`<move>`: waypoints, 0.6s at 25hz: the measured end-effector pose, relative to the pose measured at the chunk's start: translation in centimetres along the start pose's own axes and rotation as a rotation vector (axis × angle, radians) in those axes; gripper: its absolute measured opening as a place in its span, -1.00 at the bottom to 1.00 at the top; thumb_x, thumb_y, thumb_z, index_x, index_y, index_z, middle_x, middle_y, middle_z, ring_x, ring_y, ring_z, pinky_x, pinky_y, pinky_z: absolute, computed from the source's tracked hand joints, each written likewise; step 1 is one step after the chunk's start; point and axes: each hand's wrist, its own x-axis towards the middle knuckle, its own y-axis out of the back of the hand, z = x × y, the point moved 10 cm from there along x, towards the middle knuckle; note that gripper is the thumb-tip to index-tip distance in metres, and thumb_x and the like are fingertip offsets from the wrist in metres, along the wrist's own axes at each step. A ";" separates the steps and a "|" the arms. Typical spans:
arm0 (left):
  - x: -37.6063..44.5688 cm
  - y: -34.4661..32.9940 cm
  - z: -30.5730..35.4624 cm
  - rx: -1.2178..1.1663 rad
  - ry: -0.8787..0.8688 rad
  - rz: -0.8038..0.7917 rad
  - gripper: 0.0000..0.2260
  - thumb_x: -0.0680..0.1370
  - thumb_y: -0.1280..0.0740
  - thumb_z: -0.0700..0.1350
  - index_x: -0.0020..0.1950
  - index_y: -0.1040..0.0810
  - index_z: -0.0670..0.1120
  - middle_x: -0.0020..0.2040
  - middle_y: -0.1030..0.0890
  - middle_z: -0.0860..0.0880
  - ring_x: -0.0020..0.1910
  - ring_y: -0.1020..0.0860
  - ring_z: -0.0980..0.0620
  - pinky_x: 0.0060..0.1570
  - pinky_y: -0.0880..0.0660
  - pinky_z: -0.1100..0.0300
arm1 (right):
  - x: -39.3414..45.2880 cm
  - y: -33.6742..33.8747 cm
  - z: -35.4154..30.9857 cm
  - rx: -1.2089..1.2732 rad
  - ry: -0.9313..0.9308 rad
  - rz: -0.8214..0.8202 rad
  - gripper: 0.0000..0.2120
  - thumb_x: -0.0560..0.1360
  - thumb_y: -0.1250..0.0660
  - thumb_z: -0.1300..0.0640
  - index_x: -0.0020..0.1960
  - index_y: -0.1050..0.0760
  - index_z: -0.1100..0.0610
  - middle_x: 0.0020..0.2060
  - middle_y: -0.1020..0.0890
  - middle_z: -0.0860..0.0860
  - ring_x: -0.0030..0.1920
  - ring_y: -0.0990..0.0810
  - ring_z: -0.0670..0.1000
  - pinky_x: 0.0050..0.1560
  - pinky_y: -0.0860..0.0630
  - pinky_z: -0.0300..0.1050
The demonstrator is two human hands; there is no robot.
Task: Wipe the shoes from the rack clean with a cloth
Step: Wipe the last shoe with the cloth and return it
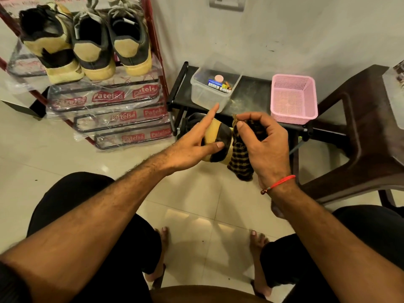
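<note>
A black and tan shoe (218, 136) is held up in front of me, heel toward me. My left hand (192, 145) holds it, the thumb on the heel and the index finger stretched out above it; the other fingers are hidden behind the shoe. My right hand (266, 145) grips a dark checked cloth (240, 158) bunched against the shoe's right side, its end hanging down. Three more black and tan shoes (91, 47) stand heels out on the top shelf of the red rack (157, 51) at upper left.
Behind the shoe is a low black table (251, 95) with a clear box of small items (209, 95) and a pink basket (294, 99). A brown plastic chair (360, 127) stands to the right. My knees and bare feet are below, on the tiled floor.
</note>
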 end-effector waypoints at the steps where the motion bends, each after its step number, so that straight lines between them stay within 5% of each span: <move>1: -0.1 -0.3 0.4 -0.003 -0.030 -0.011 -0.23 0.60 -0.35 -0.08 0.64 0.03 0.27 0.59 -0.26 0.06 0.53 -0.33 0.09 0.50 -0.35 -0.09 | 0.3 0.4 0.0 -0.004 0.012 0.019 -0.87 0.54 -0.40 0.13 0.07 -0.64 0.07 0.01 -0.68 0.02 0.06 -0.66 0.02 0.11 -0.62 0.13; 6: -0.2 -0.3 1.5 -0.010 -0.155 0.107 -0.51 0.67 -0.29 -0.20 0.60 -0.30 -0.03 0.40 -0.54 -0.01 0.39 -0.51 0.09 0.38 -0.50 0.00 | 1.5 1.3 -0.5 -0.066 0.070 0.046 -0.87 0.55 -0.39 0.11 0.08 -0.63 0.08 0.02 -0.66 0.04 0.05 -0.65 -0.05 0.13 -0.61 0.04; 9: -0.4 -0.5 2.3 -0.081 -0.173 0.170 -0.51 0.69 -0.22 -0.27 0.61 -0.25 -0.01 0.05 -0.66 0.14 0.08 -0.62 0.22 0.10 -0.58 0.27 | 1.3 0.2 -2.3 -0.259 0.241 0.008 -0.88 0.53 -0.39 0.17 0.06 -0.62 0.10 0.00 -0.63 0.04 0.00 -0.59 -0.16 0.13 -0.54 -0.21; 13: -0.3 -0.2 2.5 -0.269 -0.221 0.220 -0.29 0.66 -0.26 -0.32 0.63 -0.03 0.21 -0.20 -0.53 -0.16 -0.29 -0.52 0.04 -0.28 -0.53 0.15 | 0.1 -2.0 -3.5 -0.518 0.440 -0.046 -0.84 0.51 -0.37 0.18 0.07 -0.62 0.13 -0.03 -0.60 0.06 0.02 -0.56 0.07 0.11 -0.48 -0.09; 15: -0.1 1.2 1.5 -0.288 -0.192 0.310 -0.27 0.65 -0.31 -0.29 0.64 -0.07 0.26 -0.34 -0.33 -0.12 -0.39 -0.33 0.01 -0.37 -0.35 0.04 | -0.6 -2.8 -3.4 -0.572 0.474 -0.064 -0.84 0.51 -0.34 0.16 0.06 -0.62 0.14 -0.03 -0.60 0.07 0.01 -0.55 0.12 0.09 -0.48 0.02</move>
